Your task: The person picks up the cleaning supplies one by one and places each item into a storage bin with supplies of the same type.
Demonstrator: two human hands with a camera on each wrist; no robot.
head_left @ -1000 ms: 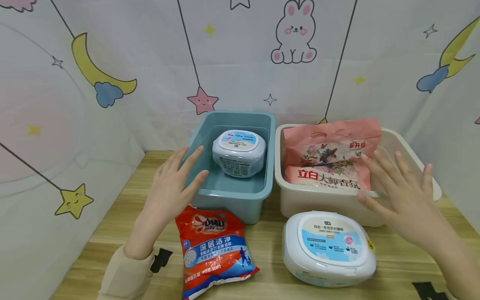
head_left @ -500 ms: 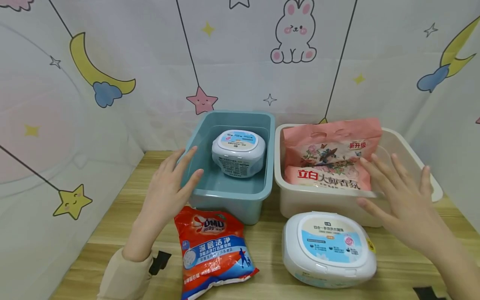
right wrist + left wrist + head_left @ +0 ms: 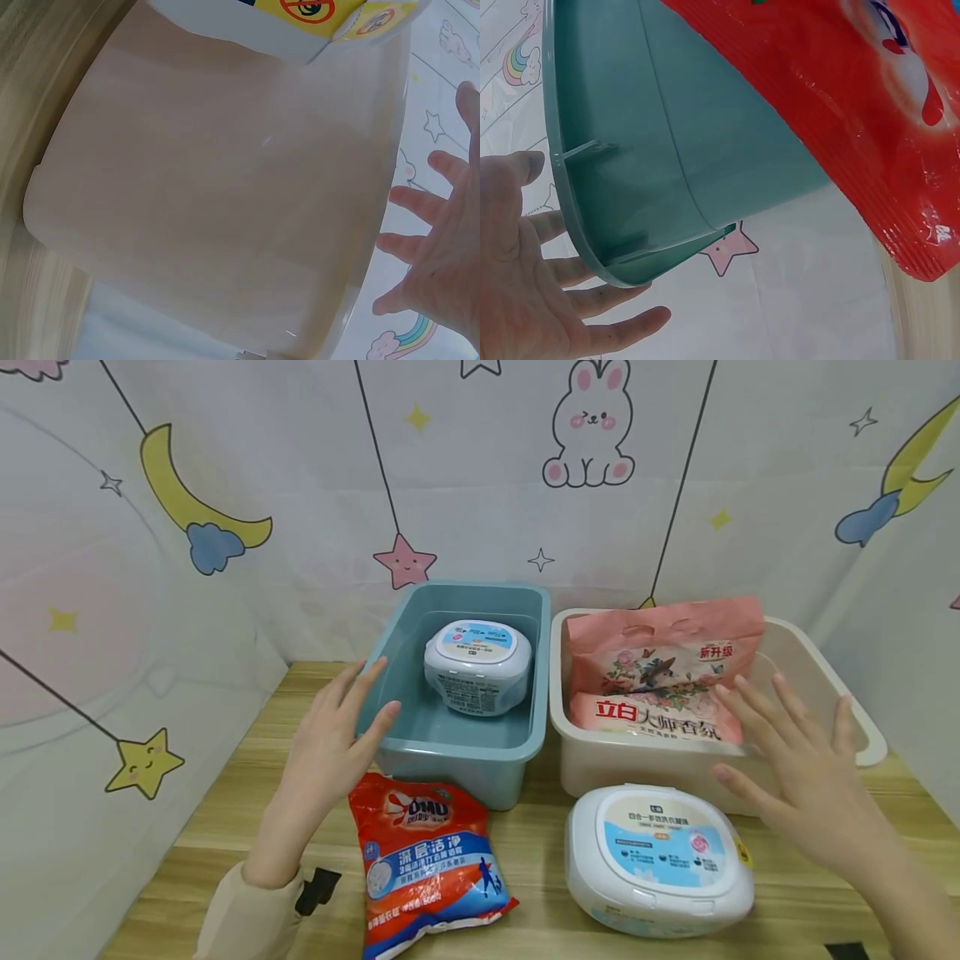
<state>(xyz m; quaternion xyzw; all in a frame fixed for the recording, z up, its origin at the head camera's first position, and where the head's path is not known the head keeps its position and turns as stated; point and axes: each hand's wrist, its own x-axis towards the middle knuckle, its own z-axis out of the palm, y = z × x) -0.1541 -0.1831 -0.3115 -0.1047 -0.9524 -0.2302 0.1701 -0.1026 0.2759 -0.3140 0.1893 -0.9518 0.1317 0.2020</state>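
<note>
My left hand point(image 3: 330, 752) hovers with spread fingers by the left front corner of the blue bin point(image 3: 450, 747), holding nothing. Inside that bin sits a white lidded tub point(image 3: 478, 681). Below the hand, a red and blue laundry detergent bag point(image 3: 431, 868) lies on the table. My right hand point(image 3: 806, 768) is held with fingers apart over the front rim of the cream bin point(image 3: 645, 760), and nothing is in it. A pink detergent bag point(image 3: 660, 668) stands in the cream bin. In front of it rests a second white lidded tub point(image 3: 660, 860) with a blue label.
The two bins stand side by side on a wood-grain table point(image 3: 217, 827). Behind them hangs a white cloth point(image 3: 480, 485) printed with stars, moons and a rabbit. In the left wrist view, the red bag point(image 3: 870, 112) overlaps the bin's outer wall point(image 3: 705, 135).
Both hands have drifted slightly: the left one a little left and down, the right one slightly down. The bins, bags and tubs stay where they were.
</note>
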